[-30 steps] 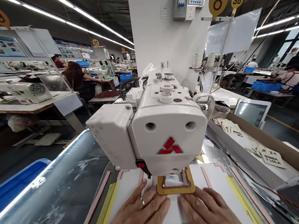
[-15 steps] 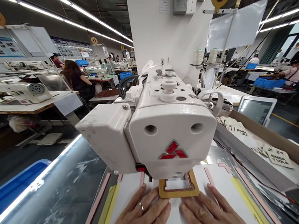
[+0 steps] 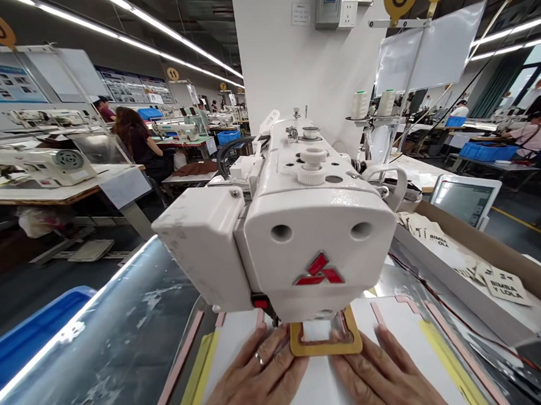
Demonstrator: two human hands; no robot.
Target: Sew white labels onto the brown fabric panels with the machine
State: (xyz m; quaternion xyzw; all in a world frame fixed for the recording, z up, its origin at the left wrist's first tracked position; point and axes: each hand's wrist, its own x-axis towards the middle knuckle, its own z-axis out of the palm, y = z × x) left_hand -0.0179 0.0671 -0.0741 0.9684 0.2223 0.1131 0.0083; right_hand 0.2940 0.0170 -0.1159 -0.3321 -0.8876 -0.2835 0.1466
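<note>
A white sewing machine head [image 3: 318, 236] with a red three-part emblem stands right in front of me. Beneath it, a brass-coloured rectangular frame [image 3: 328, 348] presses on a white sheet [image 3: 318, 386]. My left hand [image 3: 258, 380], with a ring on one finger, lies flat on the sheet at the frame's left front corner. On the other side, my right hand [image 3: 386, 372] rests flat too, its fingers stretched beside the right front corner. Neither hand holds anything that I can see. The machine head hides the needle area.
Pink and yellow strips [image 3: 196, 378] border the sheet. On the right stands a cardboard box [image 3: 467, 276] of printed cloth labels, near a tablet-like screen [image 3: 465, 200]. A blue bin [image 3: 31, 339] is at lower left. Farther back, a person [image 3: 134, 143] sits among other sewing machines.
The view has shifted slightly, so the machine appears a little farther right. Both hands stay flat on the sheet, their fingertips slightly farther forward alongside the brass-coloured frame.
</note>
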